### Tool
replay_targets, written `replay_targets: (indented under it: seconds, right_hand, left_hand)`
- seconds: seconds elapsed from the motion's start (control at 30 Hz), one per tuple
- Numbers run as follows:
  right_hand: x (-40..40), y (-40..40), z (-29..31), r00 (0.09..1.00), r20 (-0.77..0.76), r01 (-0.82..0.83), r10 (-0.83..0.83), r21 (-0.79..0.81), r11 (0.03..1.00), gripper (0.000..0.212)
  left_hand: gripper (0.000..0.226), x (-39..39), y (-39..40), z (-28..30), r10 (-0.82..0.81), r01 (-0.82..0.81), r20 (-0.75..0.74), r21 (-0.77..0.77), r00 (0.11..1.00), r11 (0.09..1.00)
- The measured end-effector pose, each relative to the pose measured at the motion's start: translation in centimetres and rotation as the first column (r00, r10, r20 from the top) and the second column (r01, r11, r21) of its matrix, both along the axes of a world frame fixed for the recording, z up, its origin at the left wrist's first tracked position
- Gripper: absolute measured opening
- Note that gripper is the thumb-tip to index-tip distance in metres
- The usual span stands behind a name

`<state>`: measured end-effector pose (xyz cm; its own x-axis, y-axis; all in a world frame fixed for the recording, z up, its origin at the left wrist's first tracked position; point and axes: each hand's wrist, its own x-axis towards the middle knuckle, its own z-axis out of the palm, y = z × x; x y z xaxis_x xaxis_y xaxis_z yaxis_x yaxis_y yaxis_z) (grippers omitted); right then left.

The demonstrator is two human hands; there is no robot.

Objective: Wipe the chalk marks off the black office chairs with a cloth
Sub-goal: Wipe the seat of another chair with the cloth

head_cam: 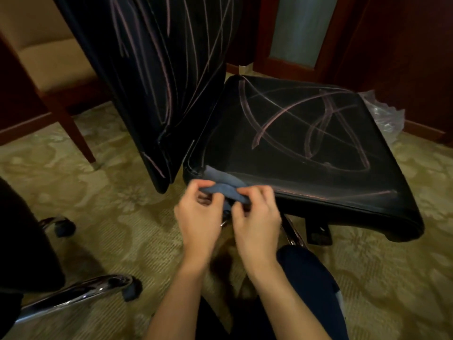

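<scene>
A black office chair fills the middle of the view. Its seat (306,153) carries crossing pink chalk lines, and its backrest (152,77) at upper left has long pink streaks. A grey-blue cloth (224,186) lies bunched against the seat's near left edge. My left hand (199,214) and my right hand (256,215) sit side by side just below that edge, and both pinch the cloth with curled fingers. Part of the cloth is hidden behind my fingers.
A second black chair's chrome base and caster (81,289) stand at lower left. A wooden chair (56,69) with a beige cushion is at upper left. Clear plastic (384,114) lies behind the seat. My knee (308,271) is under the seat's front. Patterned carpet covers the floor.
</scene>
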<state>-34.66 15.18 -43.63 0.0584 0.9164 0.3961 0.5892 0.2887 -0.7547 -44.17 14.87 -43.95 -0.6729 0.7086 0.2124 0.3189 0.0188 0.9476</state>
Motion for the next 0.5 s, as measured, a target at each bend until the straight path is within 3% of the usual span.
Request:
replay_targets:
  seconds: [0.1, 0.27, 0.37, 0.5]
  right_hand:
    - [-3.8, 0.6, 0.6, 0.992, 0.083, -0.1, 0.1, -0.002, 0.995, 0.019]
    - [-6.1, 1.1, 0.7, 0.976, 0.13, -0.165, 0.174, -0.076, 0.983, 0.021]
    - [-3.6, 0.7, 1.4, 0.989, 0.071, -0.125, 0.128, -0.042, 0.991, 0.021]
    - [5.4, -0.3, 2.1, 0.988, 0.126, 0.081, -0.083, 0.022, 0.996, 0.022]
  left_hand:
    - [0.025, -3.5, 0.3, -0.4, 0.094, -0.094, 0.001, -0.027, 0.996, 0.995]
    - [0.027, -6.1, 1.2, -0.6, 0.084, -0.082, 0.009, -0.088, 0.996, 0.993]
    - [0.026, -3.6, 0.7, 0.3, 0.065, -0.072, -0.095, -0.072, 0.993, 0.995]
    - [0.025, 4.0, -0.1, 0.7, -0.172, 0.164, -0.23, -0.055, 0.958, 0.985]
